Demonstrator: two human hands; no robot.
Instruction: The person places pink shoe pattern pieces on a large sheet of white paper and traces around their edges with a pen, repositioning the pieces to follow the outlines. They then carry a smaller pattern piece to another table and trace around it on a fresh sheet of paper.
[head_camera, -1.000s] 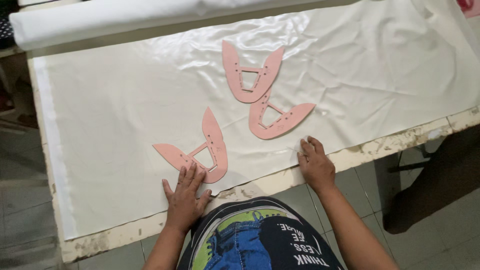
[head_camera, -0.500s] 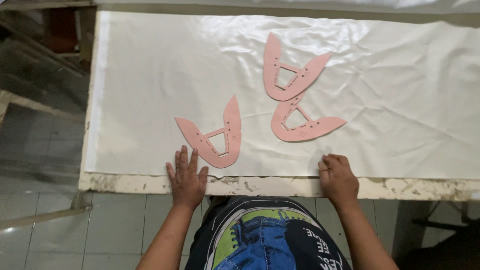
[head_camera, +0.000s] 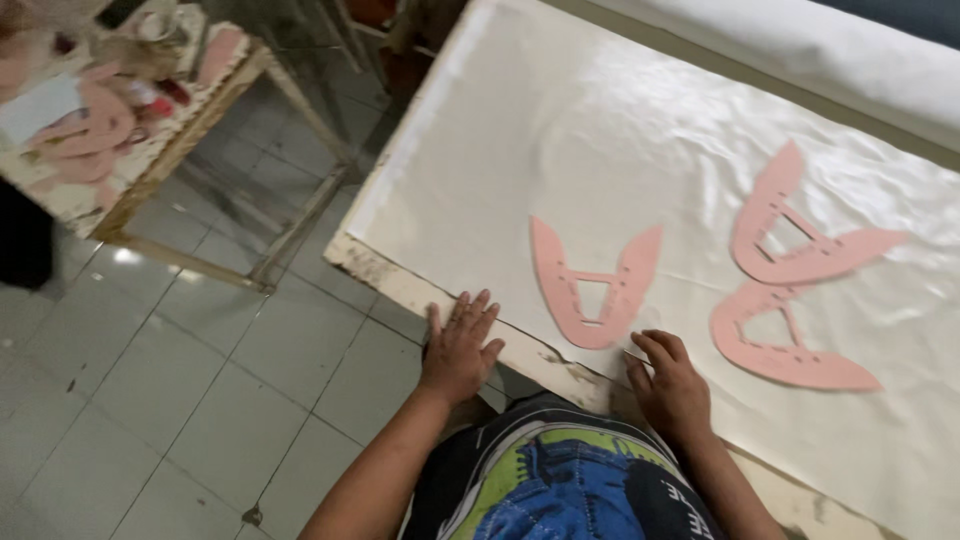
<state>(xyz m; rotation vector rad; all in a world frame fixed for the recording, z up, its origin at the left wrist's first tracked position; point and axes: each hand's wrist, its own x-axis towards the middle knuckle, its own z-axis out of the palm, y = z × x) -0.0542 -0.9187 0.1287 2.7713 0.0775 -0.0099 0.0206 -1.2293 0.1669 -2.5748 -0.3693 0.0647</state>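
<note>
Your left hand (head_camera: 460, 348) rests flat, fingers spread and holding nothing, on the table (head_camera: 400, 285) edge, while your right hand (head_camera: 672, 385), fingers loosely curled and empty, touches white fabric (head_camera: 560, 150) just below the nearest pink pattern piece (head_camera: 595, 285).

Templates (head_camera: 597, 283) salmon pink. Cloth (head_camera: 600, 130) cream, glossy. Bench (head_camera: 400, 285) edge off-white, chipped. Floor (head_camera: 150, 400) pale grey tiles. Shirt (head_camera: 560, 490) black, blue-green print.
</note>
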